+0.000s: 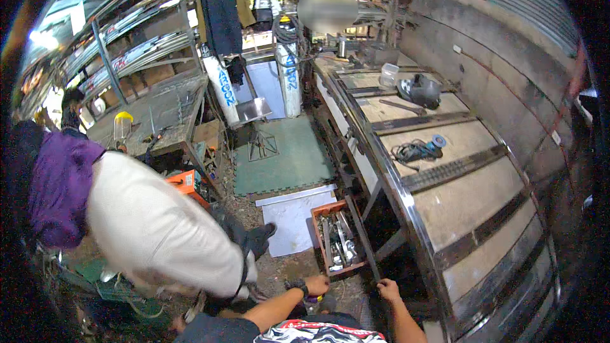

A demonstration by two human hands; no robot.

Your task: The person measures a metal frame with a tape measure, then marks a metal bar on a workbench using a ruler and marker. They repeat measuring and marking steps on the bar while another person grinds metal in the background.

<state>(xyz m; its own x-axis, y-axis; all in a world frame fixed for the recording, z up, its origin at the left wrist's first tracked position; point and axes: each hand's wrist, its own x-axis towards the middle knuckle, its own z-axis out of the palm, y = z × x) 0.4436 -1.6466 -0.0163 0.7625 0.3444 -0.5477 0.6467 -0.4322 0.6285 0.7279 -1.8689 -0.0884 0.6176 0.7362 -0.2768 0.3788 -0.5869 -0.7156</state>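
Observation:
My right hand [388,290] is low in the head view, with its fingers curled at the lower end of a thin dark metal bar [361,232]. The bar leans up along the right side of a wooden tray of metal tools [337,241] on the floor. My left hand [316,285] has a dark watch on its wrist. It is closed like a fist just below the tray's near corner. Something small and yellowish shows under it, and I cannot tell whether the hand holds it.
A person in a white shirt [146,222] bends over close on my left. A long steel-framed workbench [470,209] on the right carries an angle grinder [416,150] and a dark helmet [420,90]. A white sheet [293,216], a green mat [279,155] and two white gas cylinders [289,79] lie ahead.

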